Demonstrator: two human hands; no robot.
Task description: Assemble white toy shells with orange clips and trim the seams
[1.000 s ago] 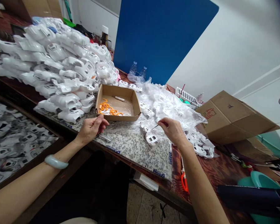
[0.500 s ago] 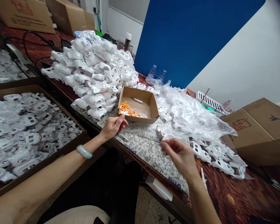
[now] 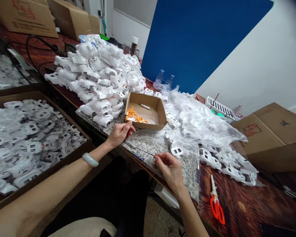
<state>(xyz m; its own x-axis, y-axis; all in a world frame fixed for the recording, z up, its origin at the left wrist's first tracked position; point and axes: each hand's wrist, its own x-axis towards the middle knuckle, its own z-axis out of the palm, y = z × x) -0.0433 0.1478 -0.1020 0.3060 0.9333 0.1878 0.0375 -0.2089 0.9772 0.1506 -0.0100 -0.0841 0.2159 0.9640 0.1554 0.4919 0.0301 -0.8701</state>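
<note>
My left hand (image 3: 120, 134) is closed at the near left corner of a shallow cardboard box (image 3: 150, 125); what its fingers hold, if anything, is hidden. My right hand (image 3: 169, 168) pinches at the end of a thin dark rod (image 3: 144, 151) low over the speckled mat (image 3: 160, 148). A slim white handle (image 3: 130, 144) lies in line with that rod; whether they are one piece I cannot tell. Orange plastic clips (image 3: 136, 118) and a small white stick (image 3: 145, 106) lie inside the box. Just beyond my right hand sits a white plastic shell (image 3: 177, 149).
A tall heap of white shells (image 3: 101, 75) stands at the back left, and a carton (image 3: 87, 134) of more shells is below left. A clear plastic bag (image 3: 197, 118) covers shells on the right. Orange-handled scissors (image 3: 217, 209) lie near a cardboard carton (image 3: 278, 131).
My right hand has moved left and toward me, to the middle of the mat's near side. The scissors and a white shell are uncovered. My left hand stays by the box.
</note>
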